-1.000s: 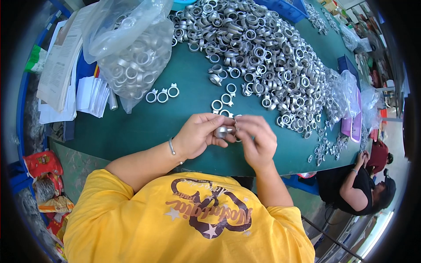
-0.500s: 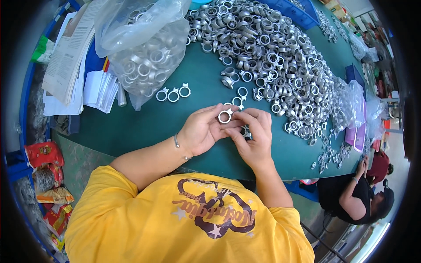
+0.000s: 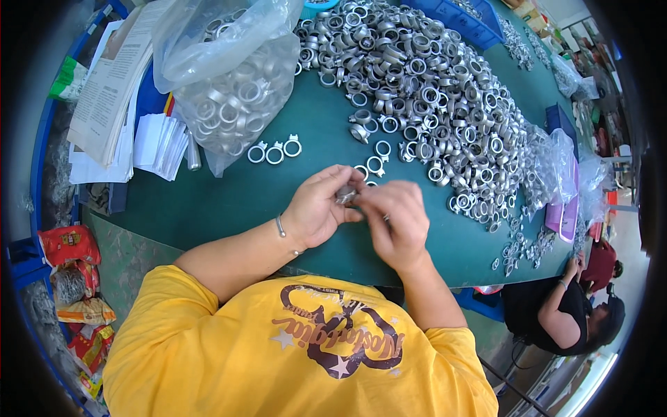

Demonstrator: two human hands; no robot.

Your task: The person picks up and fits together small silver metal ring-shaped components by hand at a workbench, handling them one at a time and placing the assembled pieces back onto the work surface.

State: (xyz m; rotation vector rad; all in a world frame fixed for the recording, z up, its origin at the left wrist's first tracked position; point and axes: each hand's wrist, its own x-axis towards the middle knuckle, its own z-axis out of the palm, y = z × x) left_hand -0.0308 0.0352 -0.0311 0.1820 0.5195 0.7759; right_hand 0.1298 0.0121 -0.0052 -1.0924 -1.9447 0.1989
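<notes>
Though partly lost in the dark rim, heaped at far left: red and orange packets [image 3: 73, 250], with a green-and-white packet [image 3: 67, 78] higher up. Next, overlapping printed papers [image 3: 111, 97], then a fanned stack of white slips [image 3: 160, 142]. Right beside those, a clear plastic bag [image 3: 229, 128], bulging with metal rings. Just right of it, three rings [image 3: 275, 153] lying side by side on the green table [image 3: 208, 201].

Toward the middle, a bare left hand [image 3: 319, 205], with an open metal bangle [image 3: 280, 224] about the wrist; half closed, palm turned partly up, thumb and fingertips pinching a small metal piece [image 3: 345, 194]. Held above the table, between both hands; too covered and blurred for an exact shape. Just beyond the fingertips, a few loose rings [image 3: 375, 165].

Then the right hand [image 3: 399, 222], blurred, fingers bent and thumb near them, close up to the small metal piece; impossible to tell whether gripping anything. Beyond and rightward, a broad pile of metal rings [image 3: 431, 97], stretching up toward a blue tray [image 3: 455, 17]. Farther right, smaller metal parts [image 3: 517, 247], scattered near a purple basket [image 3: 561, 219]. At far right, a co-worker in black [image 3: 549, 313].
</notes>
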